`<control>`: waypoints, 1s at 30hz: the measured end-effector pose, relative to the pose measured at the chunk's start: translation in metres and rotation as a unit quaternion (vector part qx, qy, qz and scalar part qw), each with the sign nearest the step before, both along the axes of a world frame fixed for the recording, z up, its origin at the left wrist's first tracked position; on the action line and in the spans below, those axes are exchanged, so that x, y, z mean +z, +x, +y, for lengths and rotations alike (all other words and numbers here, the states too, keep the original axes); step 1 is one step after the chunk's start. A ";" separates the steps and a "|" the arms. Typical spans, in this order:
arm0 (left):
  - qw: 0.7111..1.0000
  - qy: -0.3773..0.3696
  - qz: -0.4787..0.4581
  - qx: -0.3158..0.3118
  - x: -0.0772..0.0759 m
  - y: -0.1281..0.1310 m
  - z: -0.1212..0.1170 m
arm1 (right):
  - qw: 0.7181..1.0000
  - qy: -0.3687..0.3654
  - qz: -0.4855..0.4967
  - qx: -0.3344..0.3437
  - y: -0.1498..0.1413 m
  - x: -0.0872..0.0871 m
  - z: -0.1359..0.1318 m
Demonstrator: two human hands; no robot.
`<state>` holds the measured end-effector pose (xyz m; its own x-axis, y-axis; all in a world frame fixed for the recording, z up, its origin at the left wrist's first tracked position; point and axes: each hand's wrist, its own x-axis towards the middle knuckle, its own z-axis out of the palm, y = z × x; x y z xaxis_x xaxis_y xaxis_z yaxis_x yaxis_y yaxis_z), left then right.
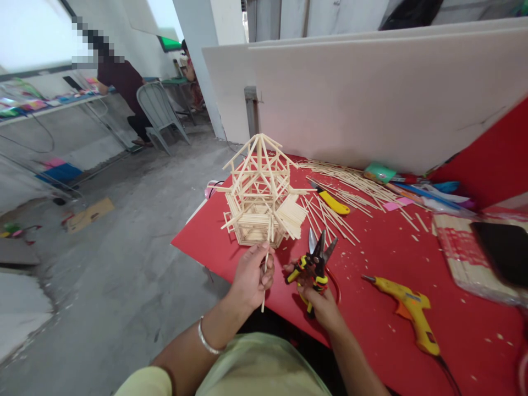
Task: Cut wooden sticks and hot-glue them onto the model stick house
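Pinched in my left hand point(252, 275) is a thin wooden stick point(266, 263), held upright in front of a small pagoda-like model point(258, 192) built of sticks. The stick's upper end overlaps the model's front; I cannot tell whether they touch. My right hand point(317, 300) is wrapped round the yellow and black handles of hand snips point(317, 264). Their metal blades point away from me and stand apart, close to the model's right front side. The model rests on the red table, with a pointed frame roof and a slatted panel at its right.
Loose sticks point(330, 217) and a yellow utility knife point(333, 201) lie beyond the snips on the red table point(383, 247). A yellow glue gun point(408, 308) is at right, near bagged sticks point(457, 253) under a black phone-like object point(503, 250). A person point(124, 82) sits at far left.
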<state>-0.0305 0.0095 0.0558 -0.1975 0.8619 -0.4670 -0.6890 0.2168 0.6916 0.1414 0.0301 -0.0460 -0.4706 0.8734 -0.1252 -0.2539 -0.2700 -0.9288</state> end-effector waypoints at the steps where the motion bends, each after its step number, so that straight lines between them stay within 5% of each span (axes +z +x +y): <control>1: 1.000 0.000 0.000 0.000 0.000 0.000 0.000 | 1.000 0.000 0.000 -0.001 0.000 0.000 0.000; 30: 1.000 0.007 -0.007 -0.002 -0.002 0.000 -0.001 | 1.000 0.011 0.005 -0.003 0.000 -0.003 0.001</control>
